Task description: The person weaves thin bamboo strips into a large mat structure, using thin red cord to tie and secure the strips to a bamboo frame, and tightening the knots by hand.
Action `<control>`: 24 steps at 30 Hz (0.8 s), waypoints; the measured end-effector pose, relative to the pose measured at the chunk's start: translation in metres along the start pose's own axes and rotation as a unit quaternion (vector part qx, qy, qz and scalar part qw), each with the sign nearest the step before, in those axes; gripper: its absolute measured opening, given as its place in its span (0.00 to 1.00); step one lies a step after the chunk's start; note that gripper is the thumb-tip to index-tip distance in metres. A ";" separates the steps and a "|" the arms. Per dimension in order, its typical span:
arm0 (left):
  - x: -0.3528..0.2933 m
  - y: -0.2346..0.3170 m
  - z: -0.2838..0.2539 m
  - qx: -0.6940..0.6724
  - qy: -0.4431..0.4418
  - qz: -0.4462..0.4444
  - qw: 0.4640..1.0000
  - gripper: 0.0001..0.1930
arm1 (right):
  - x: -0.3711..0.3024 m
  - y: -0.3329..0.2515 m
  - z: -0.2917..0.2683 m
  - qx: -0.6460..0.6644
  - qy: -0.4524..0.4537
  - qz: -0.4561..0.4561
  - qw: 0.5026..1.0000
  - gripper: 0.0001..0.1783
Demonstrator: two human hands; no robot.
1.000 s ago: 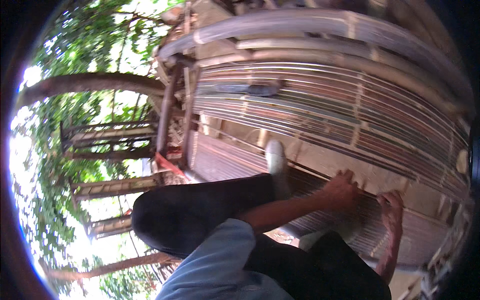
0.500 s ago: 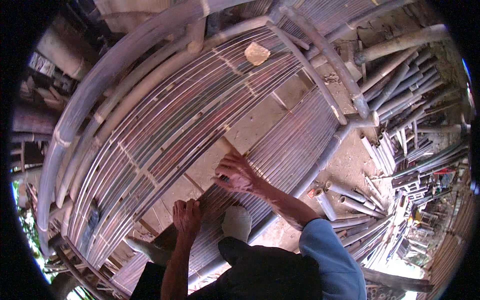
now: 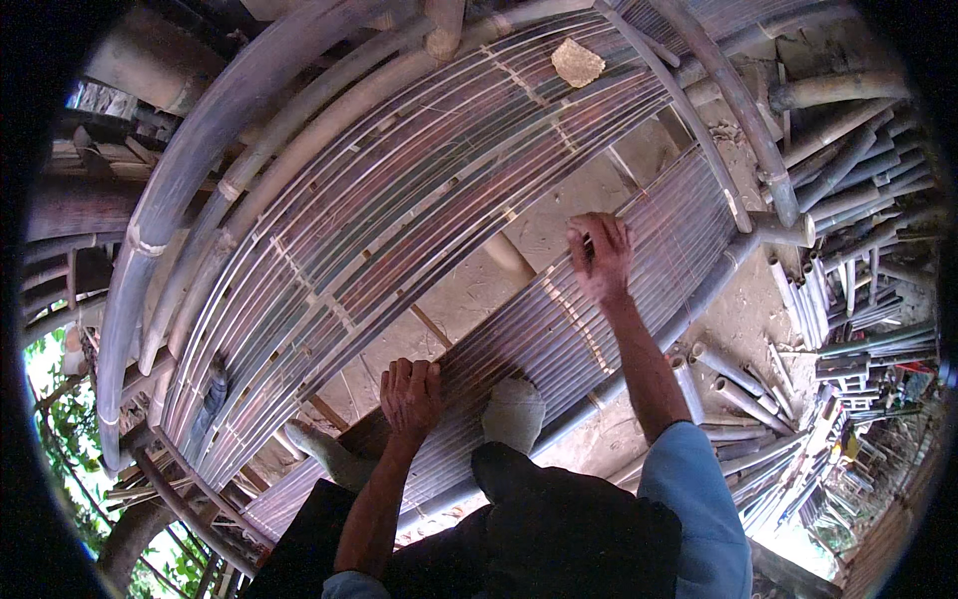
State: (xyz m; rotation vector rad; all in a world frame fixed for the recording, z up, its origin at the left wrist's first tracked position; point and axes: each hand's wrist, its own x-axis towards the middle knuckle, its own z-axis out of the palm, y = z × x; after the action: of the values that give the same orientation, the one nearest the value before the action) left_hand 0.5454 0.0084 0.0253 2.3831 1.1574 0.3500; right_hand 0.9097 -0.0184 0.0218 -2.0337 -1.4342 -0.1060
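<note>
A slatted bamboo seat panel (image 3: 469, 454) lies before me, with a wider slatted bamboo section (image 3: 399, 225) beyond a gap. My left hand (image 3: 410, 399) is closed, its fingers curled over the panel's far edge slat. Farther right, my right hand (image 3: 603, 258) is at the same edge with bent fingers. A dark hollow shows between its thumb and fingers; whatever it holds there is hidden. Pale cross lashings (image 3: 579, 324) run over the slats between the hands. A pale rounded shape (image 3: 514, 414) rests on the panel near my dark clothing.
Thick bamboo poles (image 3: 165, 205) frame the far left side. A flat tan piece (image 3: 578, 63) lies on the far slats. Bamboo lengths (image 3: 868, 180) are stacked at right, with cut tubes (image 3: 743, 384) on the dirt floor (image 3: 718, 309). A bamboo stub (image 3: 509, 257) shows in the gap.
My right hand has moved farther right along the panel edge, away from the left hand. The left hand stays at about the same spot on the edge. The whole view has shifted.
</note>
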 end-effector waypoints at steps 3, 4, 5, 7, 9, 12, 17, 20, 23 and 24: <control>-0.002 -0.003 0.004 0.019 -0.003 0.010 1.000 0.09 | 0.005 0.020 -0.006 -0.057 -0.025 -0.011 0.998 0.04; -0.003 -0.005 0.005 0.024 -0.008 0.017 1.000 0.09 | 0.005 0.023 -0.007 -0.071 -0.048 -0.018 0.996 0.04; -0.005 -0.007 0.007 0.024 -0.010 0.021 0.999 0.09 | 0.004 0.024 -0.008 -0.085 -0.071 -0.025 0.994 0.06; -0.007 -0.012 0.010 0.040 -0.001 0.043 0.998 0.09 | 0.002 0.023 -0.007 -0.073 -0.058 -0.033 0.995 0.08; -0.010 -0.015 0.012 0.039 0.006 0.030 0.999 0.09 | 0.001 0.022 -0.007 -0.064 -0.086 -0.021 0.994 0.09; -0.011 -0.015 0.011 0.045 -0.001 0.018 0.999 0.09 | 0.002 0.020 -0.008 -0.075 -0.085 -0.040 0.993 0.10; -0.010 -0.010 0.005 0.042 -0.008 0.006 0.999 0.09 | 0.004 0.019 -0.009 -0.062 -0.091 -0.052 0.993 0.10; -0.010 -0.010 0.003 0.049 -0.030 -0.007 0.998 0.09 | 0.004 0.020 -0.008 -0.058 -0.098 -0.061 0.992 0.11; -0.013 -0.013 0.004 0.044 -0.023 -0.006 0.999 0.09 | 0.002 0.023 -0.007 -0.056 -0.101 -0.065 0.991 0.11; -0.014 -0.014 0.005 0.048 -0.034 -0.010 0.998 0.09 | 0.002 0.024 -0.007 -0.058 -0.100 -0.062 0.991 0.12</control>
State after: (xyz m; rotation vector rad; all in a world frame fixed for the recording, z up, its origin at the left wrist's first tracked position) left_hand 0.5294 0.0039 0.0135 2.4430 1.1907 0.2090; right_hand 0.9332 -0.0253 0.0171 -2.0951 -1.7151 -0.0401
